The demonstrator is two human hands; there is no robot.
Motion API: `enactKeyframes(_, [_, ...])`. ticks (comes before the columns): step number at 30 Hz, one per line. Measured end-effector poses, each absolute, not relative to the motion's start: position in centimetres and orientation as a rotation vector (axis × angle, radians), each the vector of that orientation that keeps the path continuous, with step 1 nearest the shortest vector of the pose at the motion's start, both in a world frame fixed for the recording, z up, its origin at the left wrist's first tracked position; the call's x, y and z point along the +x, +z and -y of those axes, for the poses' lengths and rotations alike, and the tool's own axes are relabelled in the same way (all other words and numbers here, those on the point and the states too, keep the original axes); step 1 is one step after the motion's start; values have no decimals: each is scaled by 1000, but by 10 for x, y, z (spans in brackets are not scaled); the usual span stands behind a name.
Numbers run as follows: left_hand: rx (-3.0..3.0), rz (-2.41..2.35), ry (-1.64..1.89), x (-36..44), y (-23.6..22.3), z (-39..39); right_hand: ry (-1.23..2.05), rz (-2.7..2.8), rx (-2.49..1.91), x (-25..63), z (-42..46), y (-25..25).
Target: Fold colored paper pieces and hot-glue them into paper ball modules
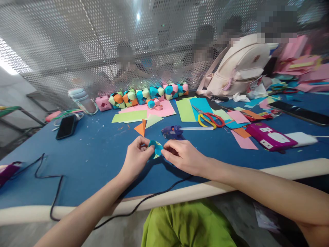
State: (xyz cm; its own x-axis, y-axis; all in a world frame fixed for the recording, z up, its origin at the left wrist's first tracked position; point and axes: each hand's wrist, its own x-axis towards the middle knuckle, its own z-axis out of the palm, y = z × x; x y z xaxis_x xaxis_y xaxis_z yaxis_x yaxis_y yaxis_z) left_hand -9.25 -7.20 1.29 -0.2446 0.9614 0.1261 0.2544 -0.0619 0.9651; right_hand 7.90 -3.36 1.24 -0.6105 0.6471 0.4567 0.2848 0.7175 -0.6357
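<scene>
A small blue and pale-green folded paper piece (pixel 155 151) is held between my two hands, just above the blue table. My left hand (pixel 137 154) pinches its left side with thumb and fingers. Its right edge is gripped by the fingertips of my right hand (pixel 183 156). Right behind my right hand lies a dark blue glue gun (pixel 172 131) with a clear glue stick (pixel 197 128) out of its back end. Beyond my left hand are an orange folded paper piece (pixel 140 129) and a pale-green paper triangle (pixel 153 120).
Several folded paper balls (pixel 143 97) stand in a row by the perforated metal screen (pixel 102 41). Scissors (pixel 217 120), paper sheets (pixel 186 111), a purple case (pixel 269 136) and a backpack (pixel 239 68) occupy the right. A phone (pixel 66 126) and bottle (pixel 82 100) sit left. A black cord (pixel 144 200) crosses the front edge.
</scene>
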Motion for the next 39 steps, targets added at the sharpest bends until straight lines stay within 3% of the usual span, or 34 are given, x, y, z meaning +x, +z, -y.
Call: enactKeyframes(39, [1663,-1452,1117,-89,16,80,559,2140,-572,79,31,10])
